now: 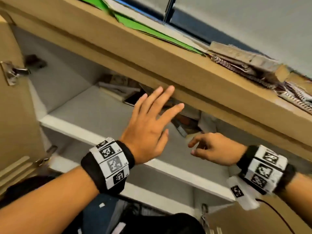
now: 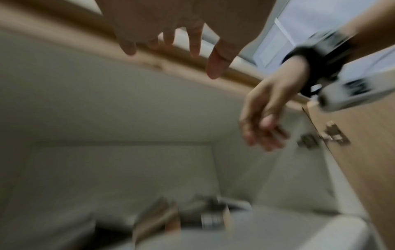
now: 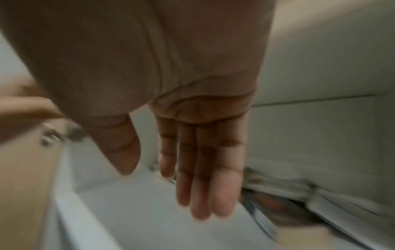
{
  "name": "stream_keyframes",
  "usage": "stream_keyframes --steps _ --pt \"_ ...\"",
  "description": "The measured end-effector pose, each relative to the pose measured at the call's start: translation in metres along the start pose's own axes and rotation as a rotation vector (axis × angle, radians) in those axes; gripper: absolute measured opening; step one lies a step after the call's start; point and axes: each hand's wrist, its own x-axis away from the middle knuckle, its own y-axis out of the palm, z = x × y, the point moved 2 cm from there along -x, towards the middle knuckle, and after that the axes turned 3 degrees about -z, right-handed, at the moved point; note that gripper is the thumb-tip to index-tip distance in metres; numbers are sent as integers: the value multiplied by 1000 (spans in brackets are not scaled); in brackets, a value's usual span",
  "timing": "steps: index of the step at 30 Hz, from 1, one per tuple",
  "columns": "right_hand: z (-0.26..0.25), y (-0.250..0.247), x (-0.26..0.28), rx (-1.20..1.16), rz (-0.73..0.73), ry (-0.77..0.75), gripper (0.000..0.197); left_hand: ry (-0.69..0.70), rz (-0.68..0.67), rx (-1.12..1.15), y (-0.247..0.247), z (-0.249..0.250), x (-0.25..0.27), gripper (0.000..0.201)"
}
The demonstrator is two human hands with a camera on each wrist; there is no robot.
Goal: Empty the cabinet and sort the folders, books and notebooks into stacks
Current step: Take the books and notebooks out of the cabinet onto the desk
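The wooden cabinet (image 1: 152, 53) stands open, with white shelves (image 1: 87, 114) inside. A small pile of books (image 1: 118, 92) lies at the back of the upper shelf, and more books (image 1: 184, 124) lie to its right, partly hidden behind the cabinet's top rail. My left hand (image 1: 158, 102) is held in front of the shelf with its fingers spread and holds nothing. Lower and to the right, my right hand (image 1: 194, 148) is just in front of the right-hand books (image 3: 288, 203), empty, with fingers (image 3: 200, 186) straight in the blurred right wrist view. The left wrist view is also blurred.
Green folders (image 1: 135, 26) and spiral notebooks (image 1: 239, 66) lie on the cabinet top. The open left door (image 1: 11, 98) with metal hinges (image 1: 15, 71) stands at the left. A lower white shelf (image 1: 168, 168) runs beneath my wrists. A red cable (image 1: 276, 215) hangs from my right wrist.
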Motion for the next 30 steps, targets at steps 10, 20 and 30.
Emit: stream_keyframes --steps 10,20,30 --pt "111 63 -198 221 107 347 65 -448 -749 -90 145 -96 83 58" --pt "113 88 -267 78 212 425 81 -465 -837 -90 181 -113 96 64" --pt "95 105 -231 54 182 232 88 -559 -810 124 189 -97 59 68"
